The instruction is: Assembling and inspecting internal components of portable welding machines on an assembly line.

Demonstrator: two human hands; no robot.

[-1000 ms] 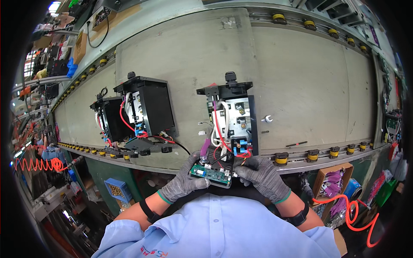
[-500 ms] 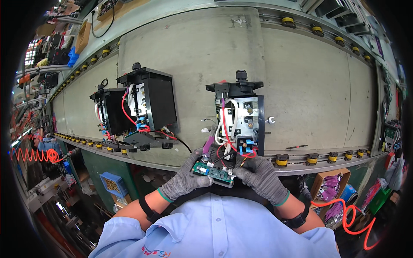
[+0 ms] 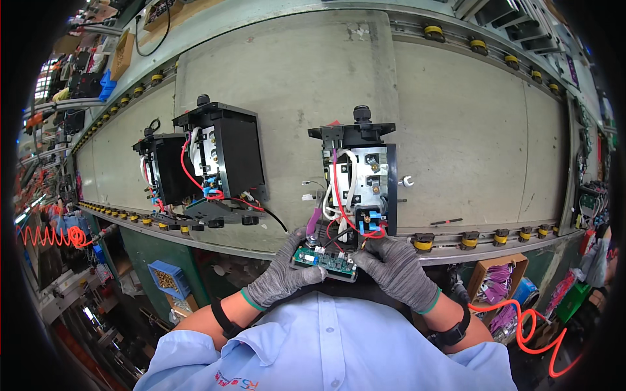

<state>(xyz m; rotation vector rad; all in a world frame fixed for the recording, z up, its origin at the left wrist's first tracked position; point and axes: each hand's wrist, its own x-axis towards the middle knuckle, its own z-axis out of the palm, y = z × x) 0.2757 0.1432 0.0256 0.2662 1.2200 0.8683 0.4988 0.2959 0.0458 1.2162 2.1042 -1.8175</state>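
Note:
A green circuit board (image 3: pixel 330 261) on a black panel is at the table's near edge, in front of my chest. My left hand (image 3: pixel 282 274), in a grey glove, grips its left end with the thumb along the near side. At the board's right end my gloved right hand (image 3: pixel 399 272) has its fingers closed around thin wires; the exact thing in the pinch is hidden. Red, white and purple wires run from the board area to an open black electrical unit (image 3: pixel 375 179) standing just beyond. A purple-sleeved cable (image 3: pixel 313 223) rises beside my left fingertips.
Two similar black units (image 3: pixel 238 146) (image 3: pixel 171 171) stand to the left. A small wrench (image 3: pixel 407 181) lies right of the near unit, and a dark pen-like tool (image 3: pixel 447 222) by the roller edge (image 3: pixel 469 240). Below right sits a cardboard box (image 3: pixel 499 277) of purple parts near a coiled orange hose (image 3: pixel 531 316).
The view has shifted slightly, so the units appear a little farther left. Both hands keep their places at the board, with only small finger movement in the right.

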